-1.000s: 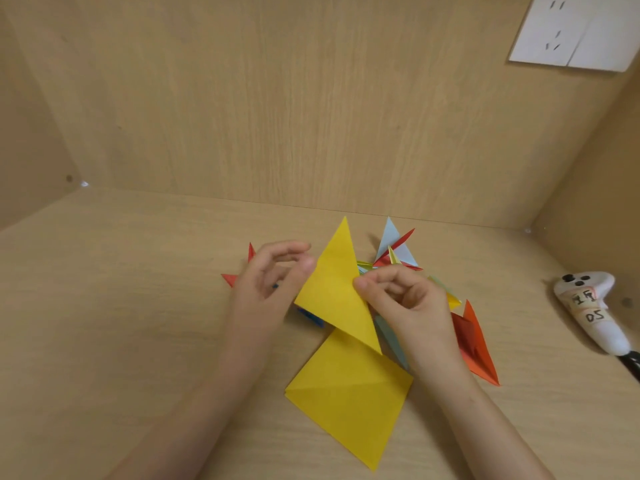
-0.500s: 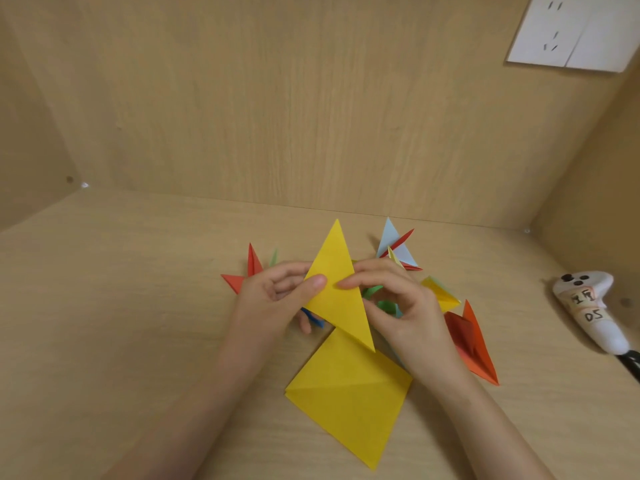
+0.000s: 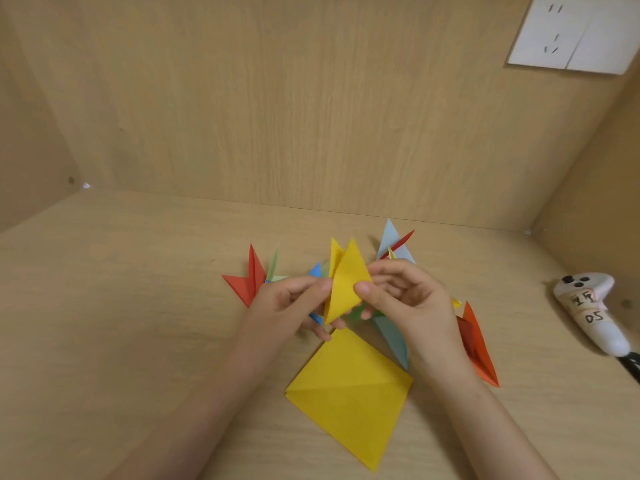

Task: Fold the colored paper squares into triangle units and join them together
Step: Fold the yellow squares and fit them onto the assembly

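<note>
A yellow paper triangle (image 3: 344, 282) stands upright above the desk, folded double so that two tips show at its top. My left hand (image 3: 287, 303) pinches its left edge and my right hand (image 3: 405, 299) pinches its right corner with the thumb in front. A yellow paper square (image 3: 349, 393) with creases lies flat on the desk just below the hands. Behind and beside the hands lie folded units: red (image 3: 247, 280), light blue (image 3: 393, 242), blue (image 3: 315, 270), green (image 3: 273, 266) and orange (image 3: 476, 344).
The wooden desk (image 3: 121, 341) is closed in by wooden walls at the back and on both sides. A white handheld device (image 3: 588, 310) with labels lies at the right edge. A white wall socket (image 3: 571, 32) sits at the upper right.
The yellow triangle has been folded narrower, its two halves brought together. Both hands have risen slightly and closed in on it. The flat yellow square has not moved.
</note>
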The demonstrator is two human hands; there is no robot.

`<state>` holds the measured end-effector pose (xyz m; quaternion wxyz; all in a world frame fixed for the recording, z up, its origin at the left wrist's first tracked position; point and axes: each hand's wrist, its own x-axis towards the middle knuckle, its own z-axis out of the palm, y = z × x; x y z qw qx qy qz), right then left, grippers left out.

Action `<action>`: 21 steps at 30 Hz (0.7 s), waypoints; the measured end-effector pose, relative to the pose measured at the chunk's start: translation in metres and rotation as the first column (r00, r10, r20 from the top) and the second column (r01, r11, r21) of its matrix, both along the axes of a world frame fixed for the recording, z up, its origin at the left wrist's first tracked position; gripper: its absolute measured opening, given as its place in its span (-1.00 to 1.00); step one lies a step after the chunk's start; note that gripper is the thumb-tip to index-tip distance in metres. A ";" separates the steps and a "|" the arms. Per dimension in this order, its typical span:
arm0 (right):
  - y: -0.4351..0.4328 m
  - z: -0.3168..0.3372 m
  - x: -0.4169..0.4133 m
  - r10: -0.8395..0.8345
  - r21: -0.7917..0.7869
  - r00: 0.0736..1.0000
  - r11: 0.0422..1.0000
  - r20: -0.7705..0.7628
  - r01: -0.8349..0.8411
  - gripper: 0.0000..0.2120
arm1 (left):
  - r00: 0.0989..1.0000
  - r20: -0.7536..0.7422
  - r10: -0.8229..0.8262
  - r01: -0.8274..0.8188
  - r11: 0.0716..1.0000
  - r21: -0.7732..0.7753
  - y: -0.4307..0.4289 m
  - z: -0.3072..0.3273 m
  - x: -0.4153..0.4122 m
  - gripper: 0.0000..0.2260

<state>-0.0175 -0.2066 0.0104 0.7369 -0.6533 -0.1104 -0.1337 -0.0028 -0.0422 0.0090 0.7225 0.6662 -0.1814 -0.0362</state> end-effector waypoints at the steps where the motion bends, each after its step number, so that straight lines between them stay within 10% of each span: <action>1: 0.001 0.000 0.000 0.017 -0.007 1.000 1.000 -0.005 -0.017 -0.75 | 0.999 0.003 0.037 -0.037 0.999 -0.019 0.000 0.001 0.000 -0.77; 21: 0.006 0.000 -0.002 0.023 -0.083 0.986 0.996 -0.164 -0.037 -0.82 | 0.967 0.004 0.255 -0.252 0.959 -0.127 0.001 0.003 0.002 -0.86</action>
